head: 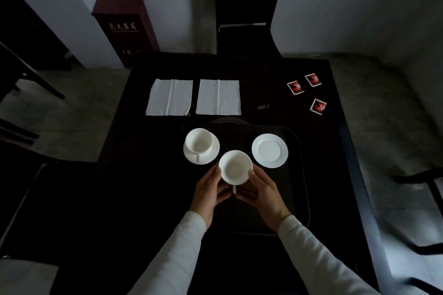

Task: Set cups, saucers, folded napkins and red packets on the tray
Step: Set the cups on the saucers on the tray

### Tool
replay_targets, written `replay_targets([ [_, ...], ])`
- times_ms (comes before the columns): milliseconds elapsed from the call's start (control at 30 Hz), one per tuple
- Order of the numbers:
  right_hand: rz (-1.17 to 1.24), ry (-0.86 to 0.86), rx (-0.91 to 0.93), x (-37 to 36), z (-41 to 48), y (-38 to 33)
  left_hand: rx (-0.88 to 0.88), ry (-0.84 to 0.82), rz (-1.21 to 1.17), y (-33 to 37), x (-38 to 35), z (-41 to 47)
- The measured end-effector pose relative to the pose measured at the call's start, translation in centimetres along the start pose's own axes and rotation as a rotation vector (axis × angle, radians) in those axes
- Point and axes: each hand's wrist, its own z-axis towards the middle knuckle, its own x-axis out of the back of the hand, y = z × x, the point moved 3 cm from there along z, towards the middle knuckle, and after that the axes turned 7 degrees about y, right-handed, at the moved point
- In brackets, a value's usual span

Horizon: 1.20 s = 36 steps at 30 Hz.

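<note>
White porcelain everywhere against black: held cup [235, 167] cradled between both hands above the near-middle of the dark tray [300, 199], handle pointing back toward the wearer. Left hand [208, 195] curved against the cup's left side, right hand [262, 195] against its right, fingers of each grip closed around the cup's wall, thumbs up near the rim. White sleeves [178, 242] reaching in from the bottom edge. Farther back on the tray's left part, second cup [198, 140] seated upright on left saucer [201, 148], handle also pointing toward the wearer. On the tray's right part, bare saucer [269, 150], nothing resting on it, well clear of the held cup. Beyond the tray, flat on the black worktop [263, 72], left napkin [169, 97] and right napkin [218, 97] side by side with a narrow gap between, each showing one centre crease. Off to the far right of the worktop, three red packets: one [295, 87], another [313, 79] just beside it, a third [318, 106] nearer, all apart from the tray. Small dark item [263, 106] between napkins and packets, too dim to identify. Black chair [248, 7] at the far side; dark red box [125, 29] standing against the wall to its left.
</note>
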Motion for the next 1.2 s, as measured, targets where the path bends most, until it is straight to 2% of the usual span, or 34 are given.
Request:
replay_targets([
  [300, 0.018, 0.065, 0.005, 6.8, 4.0, -2.1, 0.071, -0.031, 0.063, -1.4, -8.0, 3.2],
  [567, 0.059, 0.139, -0.056, 9.7, 8.6, -3.5, 0.147, -0.011, 0.060, -2.0, -12.9, 7.0],
  [800, 0.040, 0.143, -0.083, 10.6, 10.1, -3.7, 0.202, 0.023, 0.041, -2.5, -14.4, 8.4],
  [1200, 0.063, 0.159, -0.108, 11.0, 10.9, -3.5, 0.194, 0.030, 0.031, -3.1, -14.5, 9.1],
])
